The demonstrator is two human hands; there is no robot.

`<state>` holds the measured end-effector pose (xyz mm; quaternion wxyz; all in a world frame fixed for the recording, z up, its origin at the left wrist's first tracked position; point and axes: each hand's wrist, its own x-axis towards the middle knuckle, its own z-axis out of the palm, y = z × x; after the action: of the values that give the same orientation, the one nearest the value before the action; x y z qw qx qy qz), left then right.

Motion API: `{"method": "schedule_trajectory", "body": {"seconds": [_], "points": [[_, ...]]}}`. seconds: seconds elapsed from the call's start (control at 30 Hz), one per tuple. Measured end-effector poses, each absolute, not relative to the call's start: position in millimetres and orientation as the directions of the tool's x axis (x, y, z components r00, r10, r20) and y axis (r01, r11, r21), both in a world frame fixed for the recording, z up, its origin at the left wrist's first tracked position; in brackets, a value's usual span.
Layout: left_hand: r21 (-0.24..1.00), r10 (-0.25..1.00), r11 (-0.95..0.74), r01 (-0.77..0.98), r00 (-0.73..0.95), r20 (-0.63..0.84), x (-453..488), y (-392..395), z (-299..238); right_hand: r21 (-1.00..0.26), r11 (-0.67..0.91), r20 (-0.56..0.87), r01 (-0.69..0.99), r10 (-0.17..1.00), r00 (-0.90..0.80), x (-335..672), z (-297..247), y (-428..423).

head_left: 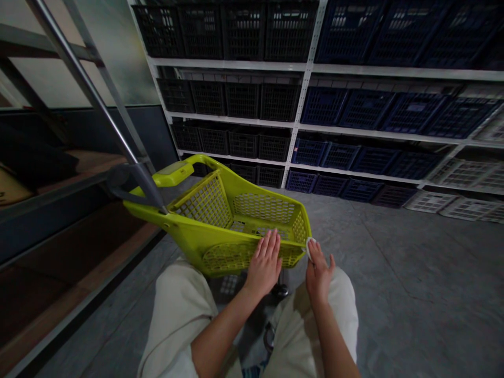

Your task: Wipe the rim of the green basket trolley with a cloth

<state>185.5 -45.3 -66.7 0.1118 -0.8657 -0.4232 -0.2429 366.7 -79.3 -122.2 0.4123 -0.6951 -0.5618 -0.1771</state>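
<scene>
Head view: plastic shopping cart, long axis running forward and left from the hands. Left hand released, palm flat on its near wall; right hand, nearer its corner, beside white pad, grip unclear.

Above the lime-green plastic basket the top lies open, so the left hand could pass over the near rim and down inside; the slanting metal handle pole cuts across the way toward the far left corner. Past the right hand, grey concrete floor runs open to the foot of the steel shelving (crates fill every shelf there). On the left, a dark wooden ledge hems in the basket.
</scene>
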Motion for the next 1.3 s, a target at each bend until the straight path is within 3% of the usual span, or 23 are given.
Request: {"method": "schedule_trajectory", "body": {"seconds": [0.07, 0.13, 0.33, 0.43, 0.6, 0.73, 0.8, 0.93, 1.07, 1.3], "points": [[0.015, 0.678, -0.619, 0.785, 0.525, 0.514, 186, -45, -67, -0.444, -0.137, 0.686, 0.885, 0.583, 0.435, 358, -122, -77], [0.009, 0.680, -0.617, 0.787, 0.528, 0.510, 186, -45, -69, -0.454, -0.163, 0.671, 0.876, 0.584, 0.456, 339, -116, -73], [-0.040, 0.657, -0.611, 0.791, 0.535, 0.531, 185, -41, -75, -0.314, 0.137, 0.674, 0.940, 0.729, 0.119, 296, -89, -67], [-0.033, 0.659, -0.615, 0.788, 0.536, 0.528, 184, -42, -73, -0.268, 0.201, 0.665, 0.942, 0.746, 0.030, 313, -91, -72], [-0.026, 0.682, -0.604, 0.797, 0.533, 0.501, 184, -45, -66, -0.318, 0.047, 0.715, 0.947, 0.667, 0.207, 365, -113, -80], [-0.042, 0.683, -0.592, 0.805, 0.529, 0.504, 187, -44, -70, -0.379, -0.090, 0.673, 0.921, 0.656, 0.341, 354, -108, -78], [-0.055, 0.682, -0.586, 0.809, 0.528, 0.506, 188, -42, -74, -0.378, -0.075, 0.648, 0.923, 0.690, 0.322, 330, -97, -73], [-0.057, 0.682, -0.590, 0.805, 0.535, 0.499, 188, -39, -78, -0.353, 0.116, 0.636, 0.928, 0.757, 0.147, 295, -81, -66], [-0.040, 0.665, -0.610, 0.791, 0.539, 0.517, 185, -40, -75, -0.308, 0.210, 0.657, 0.928, 0.753, 0.048, 313, -86, -68], [-0.013, 0.678, -0.618, 0.786, 0.541, 0.499, 184, -43, -69, -0.386, -0.013, 0.689, 0.922, 0.660, 0.298, 377, -117, -77]]}}
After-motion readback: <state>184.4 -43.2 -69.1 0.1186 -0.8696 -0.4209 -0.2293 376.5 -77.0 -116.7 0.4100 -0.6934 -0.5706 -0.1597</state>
